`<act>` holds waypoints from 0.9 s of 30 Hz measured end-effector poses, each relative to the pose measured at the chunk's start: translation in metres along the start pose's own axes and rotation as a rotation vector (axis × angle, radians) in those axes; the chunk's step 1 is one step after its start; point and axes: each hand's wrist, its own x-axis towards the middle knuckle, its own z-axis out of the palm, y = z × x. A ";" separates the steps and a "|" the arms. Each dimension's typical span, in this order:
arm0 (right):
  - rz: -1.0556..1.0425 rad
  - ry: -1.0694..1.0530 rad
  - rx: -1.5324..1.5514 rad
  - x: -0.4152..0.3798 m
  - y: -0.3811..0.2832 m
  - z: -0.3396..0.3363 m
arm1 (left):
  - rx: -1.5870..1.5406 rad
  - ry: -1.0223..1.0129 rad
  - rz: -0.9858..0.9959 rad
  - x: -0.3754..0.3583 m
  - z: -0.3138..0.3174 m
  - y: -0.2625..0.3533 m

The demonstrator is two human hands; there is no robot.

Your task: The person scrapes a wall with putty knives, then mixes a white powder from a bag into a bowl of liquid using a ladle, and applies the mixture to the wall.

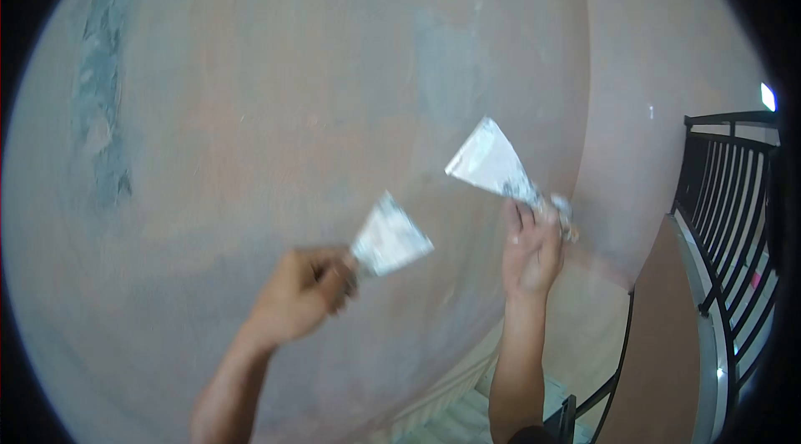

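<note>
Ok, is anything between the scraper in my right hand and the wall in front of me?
Nothing visible stands between that scraper and the wall. The other scraper, in your left hand, sits lower and to the left; the railing is off to the right.

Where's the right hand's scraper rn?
Head view, just right of centre: the right scraper is in the right hand, pointing up and left, higher in frame than the left scraper.
</note>
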 end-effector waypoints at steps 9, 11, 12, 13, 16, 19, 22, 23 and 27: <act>0.104 -0.046 -0.212 -0.149 -0.016 -0.028 | -0.385 -0.236 -0.342 -0.063 0.034 -0.068; 0.124 0.005 -0.228 -0.169 -0.025 -0.026 | -0.421 -0.230 -0.385 -0.073 0.035 -0.079; 0.142 0.012 -0.232 -0.176 -0.027 -0.026 | -0.447 -0.238 -0.407 -0.077 0.037 -0.083; 0.174 0.021 -0.175 -0.185 -0.028 -0.026 | -0.458 -0.235 -0.423 -0.083 0.037 -0.090; 0.221 0.010 -0.067 -0.173 -0.029 -0.023 | -0.535 -0.268 -0.484 -0.076 0.033 -0.075; 0.245 -0.068 0.029 -0.170 -0.009 -0.014 | -0.642 -0.348 -0.472 -0.072 0.017 -0.086; 0.271 -0.131 0.079 -0.168 -0.008 -0.016 | -0.801 -0.369 -0.498 -0.074 0.019 -0.086; 0.287 -0.152 0.071 -0.167 -0.010 -0.018 | -0.833 -0.394 -0.489 -0.074 0.018 -0.082; 0.305 -0.231 0.116 -0.170 -0.030 -0.033 | -0.889 -0.410 -0.443 -0.092 0.037 -0.065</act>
